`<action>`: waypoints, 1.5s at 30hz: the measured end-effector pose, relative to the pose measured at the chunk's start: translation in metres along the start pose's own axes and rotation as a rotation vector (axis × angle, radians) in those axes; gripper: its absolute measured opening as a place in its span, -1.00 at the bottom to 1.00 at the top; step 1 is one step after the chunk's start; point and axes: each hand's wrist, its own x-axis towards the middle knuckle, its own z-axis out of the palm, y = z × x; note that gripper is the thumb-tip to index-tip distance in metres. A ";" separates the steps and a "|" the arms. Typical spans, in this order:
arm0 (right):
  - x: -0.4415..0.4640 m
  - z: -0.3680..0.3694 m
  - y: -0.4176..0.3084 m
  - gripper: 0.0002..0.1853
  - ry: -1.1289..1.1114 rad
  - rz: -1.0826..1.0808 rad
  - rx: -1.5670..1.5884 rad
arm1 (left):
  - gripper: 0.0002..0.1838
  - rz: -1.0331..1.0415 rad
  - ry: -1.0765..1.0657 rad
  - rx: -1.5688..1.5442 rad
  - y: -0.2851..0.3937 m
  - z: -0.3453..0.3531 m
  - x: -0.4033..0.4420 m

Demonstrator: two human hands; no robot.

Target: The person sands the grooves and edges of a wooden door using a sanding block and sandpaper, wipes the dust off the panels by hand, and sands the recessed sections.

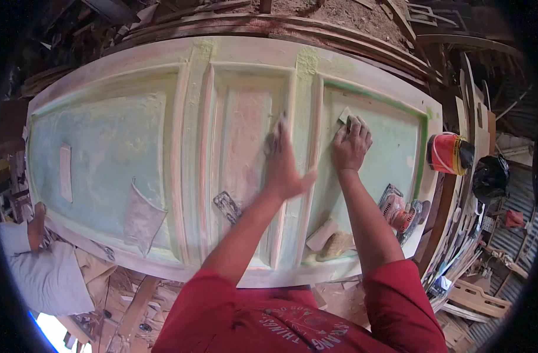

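A panelled wooden door [189,147] lies flat before me, its surface patched with pale green and pinkish filler. My left hand [285,167] is over the raised middle panel, fingers stretched and thumb spread, with nothing visible in it. On the right panel, my right hand [352,144] has its fingers bent over a small pale piece of sandpaper [345,114], which shows beyond the fingertips. A dark-edged rectangular pad [226,207] rests below my left hand. Right of my right forearm sits an orange-and-grey power sander [399,213].
A pale block [321,235] and a brownish crumpled piece [338,244] lie at the right panel's near edge. A grey sheet [144,217] and a pale strip [66,173] lie on the left panel. A red bucket [447,154] stands at the right end. Another person [48,270] is lower left.
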 end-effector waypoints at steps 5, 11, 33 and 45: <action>0.004 0.000 -0.001 -0.55 0.026 -0.005 0.006 | 0.45 0.087 0.097 -0.130 -0.026 0.015 0.096; 0.004 0.000 -0.001 -0.56 0.021 -0.007 0.004 | 0.46 0.137 0.057 -0.220 -0.007 -0.007 0.012; 0.008 0.002 -0.002 -0.57 0.042 0.008 -0.004 | 0.52 0.132 -0.035 0.029 -0.001 -0.013 0.020; 0.005 0.000 -0.001 -0.59 0.034 0.018 0.003 | 0.55 0.126 -0.104 0.054 0.003 -0.014 0.021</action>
